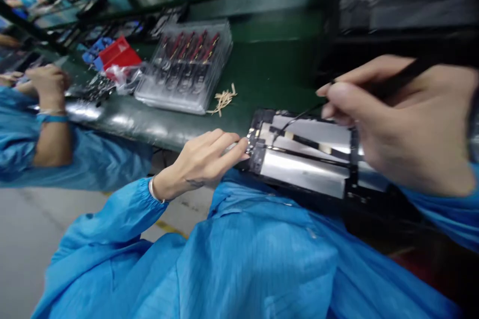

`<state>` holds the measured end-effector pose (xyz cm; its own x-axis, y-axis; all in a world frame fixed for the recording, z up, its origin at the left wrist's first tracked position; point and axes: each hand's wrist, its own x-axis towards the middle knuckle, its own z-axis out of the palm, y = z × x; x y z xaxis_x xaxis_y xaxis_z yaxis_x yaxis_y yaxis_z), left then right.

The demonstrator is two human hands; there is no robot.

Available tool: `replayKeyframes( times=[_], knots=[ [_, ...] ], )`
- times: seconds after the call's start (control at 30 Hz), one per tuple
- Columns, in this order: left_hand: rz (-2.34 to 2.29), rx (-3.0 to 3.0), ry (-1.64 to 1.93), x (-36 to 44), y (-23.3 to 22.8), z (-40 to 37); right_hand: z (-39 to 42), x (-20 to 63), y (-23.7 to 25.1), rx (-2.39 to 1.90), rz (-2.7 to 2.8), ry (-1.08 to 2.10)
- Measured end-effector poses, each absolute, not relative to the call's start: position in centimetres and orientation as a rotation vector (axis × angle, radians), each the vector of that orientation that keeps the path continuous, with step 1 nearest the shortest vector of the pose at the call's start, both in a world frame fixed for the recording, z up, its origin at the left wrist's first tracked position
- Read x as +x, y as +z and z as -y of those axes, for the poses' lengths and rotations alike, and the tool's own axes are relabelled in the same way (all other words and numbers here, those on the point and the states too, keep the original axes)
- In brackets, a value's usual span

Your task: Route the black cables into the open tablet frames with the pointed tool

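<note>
At the near edge of the green bench, a flat device lay with its insides showing, right between the two hands. Looked like a mid-job moment to me: the silver panels sat in place and a black strip ran across them, but nothing covered any of it, so I'd say closing up was left undone. Couldn't tell if every small connector was seated.

The right hand had its fingers clamped around a dark pen-like tool, with a thin curved dark piece (tip or wire, no idea) reaching toward the strip. The left hand was at the device's left end, fingertips by the metal bits; couldn't tell whether it pinched anything.

Beyond that, a clear tray held a row of red-and-black parts, with pale slivers heaped just beside it.
</note>
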<state>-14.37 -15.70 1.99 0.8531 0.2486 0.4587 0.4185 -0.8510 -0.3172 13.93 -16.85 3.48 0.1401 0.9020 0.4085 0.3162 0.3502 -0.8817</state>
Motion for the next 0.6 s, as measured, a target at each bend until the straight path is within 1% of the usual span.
replayKeyframes(
  times=[0.1,0.2,0.37,0.47,0.6],
  knots=[
    [0.389,-2.394,-0.75,-9.2,3.8,13.1,16.7,13.7,4.0,-1.127,1.397,0.569],
    [0.387,-2.268,-0.791,-5.2,4.9,11.5,16.1,13.7,3.8,-1.147,1.37,0.612],
    [0.403,-2.247,-0.838,-3.4,5.2,10.2,15.9,14.0,3.4,-1.111,1.346,0.659],
    [0.457,-2.451,-0.95,-3.9,5.4,9.5,15.5,14.3,3.2,-1.093,1.34,0.677],
    [0.77,-3.019,-1.255,-4.6,5.5,8.4,14.6,14.8,3.1,-1.131,1.475,0.664]
  ],
)
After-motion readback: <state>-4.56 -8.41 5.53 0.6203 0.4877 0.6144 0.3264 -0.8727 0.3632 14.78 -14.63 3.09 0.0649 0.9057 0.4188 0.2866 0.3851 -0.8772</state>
